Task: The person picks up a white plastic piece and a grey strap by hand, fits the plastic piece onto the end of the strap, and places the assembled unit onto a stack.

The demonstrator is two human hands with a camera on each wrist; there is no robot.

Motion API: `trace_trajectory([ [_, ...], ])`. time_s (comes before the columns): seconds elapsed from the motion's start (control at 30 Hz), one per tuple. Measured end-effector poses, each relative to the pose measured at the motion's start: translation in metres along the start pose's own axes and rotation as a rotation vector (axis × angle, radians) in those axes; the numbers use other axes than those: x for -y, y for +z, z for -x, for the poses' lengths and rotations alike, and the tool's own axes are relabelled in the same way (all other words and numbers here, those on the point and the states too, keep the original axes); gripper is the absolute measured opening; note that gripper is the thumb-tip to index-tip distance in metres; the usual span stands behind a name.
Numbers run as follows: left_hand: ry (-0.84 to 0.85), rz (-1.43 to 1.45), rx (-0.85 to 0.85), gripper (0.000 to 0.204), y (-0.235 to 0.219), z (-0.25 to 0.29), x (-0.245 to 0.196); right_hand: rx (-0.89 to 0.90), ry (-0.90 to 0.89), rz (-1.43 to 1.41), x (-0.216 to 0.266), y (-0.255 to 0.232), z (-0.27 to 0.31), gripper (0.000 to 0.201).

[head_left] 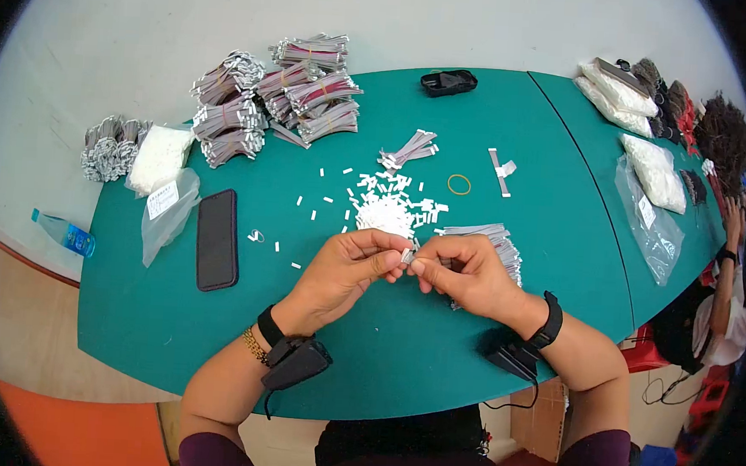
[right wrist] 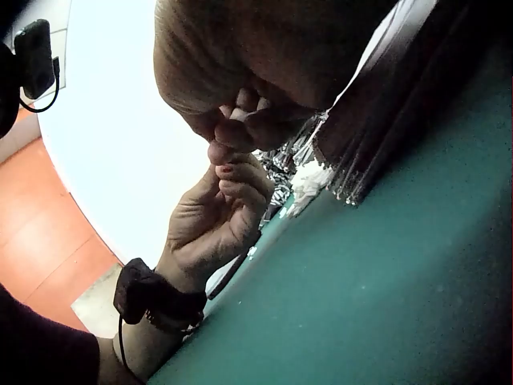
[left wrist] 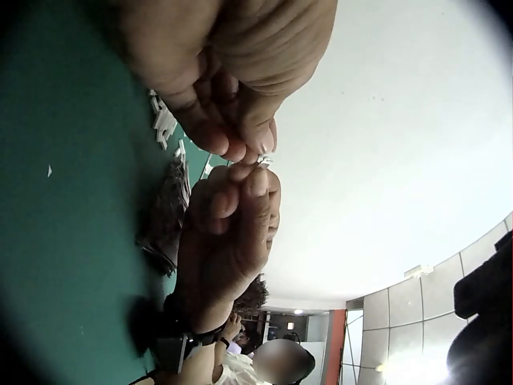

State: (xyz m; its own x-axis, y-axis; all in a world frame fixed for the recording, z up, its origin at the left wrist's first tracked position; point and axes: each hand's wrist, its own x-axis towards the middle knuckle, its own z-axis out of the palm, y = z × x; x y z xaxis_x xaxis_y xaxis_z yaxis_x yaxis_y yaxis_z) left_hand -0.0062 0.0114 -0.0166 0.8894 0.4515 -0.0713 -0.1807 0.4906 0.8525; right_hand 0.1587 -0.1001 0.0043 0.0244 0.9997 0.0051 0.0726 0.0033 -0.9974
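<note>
My left hand (head_left: 352, 270) and right hand (head_left: 477, 275) meet fingertip to fingertip over the front middle of the table. Between them is a small white piece (head_left: 407, 254) with a bit of grey showing, which both hands pinch between thumb and forefinger. The left wrist view shows the white piece (left wrist: 264, 160) at both thumb tips; fingers mostly cover it. Just beyond the hands lies a heap of small white pieces (head_left: 384, 215). A stack of grey flat ribbon cables (head_left: 496, 240) with white ends lies beside and partly under the right hand.
Bundled ribbon cables (head_left: 309, 92) are piled at the back left, near a bag of white pieces (head_left: 162, 159). A phone (head_left: 219, 241) lies left. A rubber band (head_left: 459, 184), a single cable strip (head_left: 500, 174) and a black case (head_left: 449, 83) lie farther back. Another person's arm (head_left: 728, 246) reaches in right.
</note>
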Motion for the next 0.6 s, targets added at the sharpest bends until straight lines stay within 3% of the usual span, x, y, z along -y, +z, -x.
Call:
trace_trajectory([
  [0.6, -0.015, 0.000, 0.006, 0.017, 0.0007, 0.0013, 0.0009, -0.009, -0.060, -0.022, -0.0040, 0.0003, 0.0003, 0.014],
])
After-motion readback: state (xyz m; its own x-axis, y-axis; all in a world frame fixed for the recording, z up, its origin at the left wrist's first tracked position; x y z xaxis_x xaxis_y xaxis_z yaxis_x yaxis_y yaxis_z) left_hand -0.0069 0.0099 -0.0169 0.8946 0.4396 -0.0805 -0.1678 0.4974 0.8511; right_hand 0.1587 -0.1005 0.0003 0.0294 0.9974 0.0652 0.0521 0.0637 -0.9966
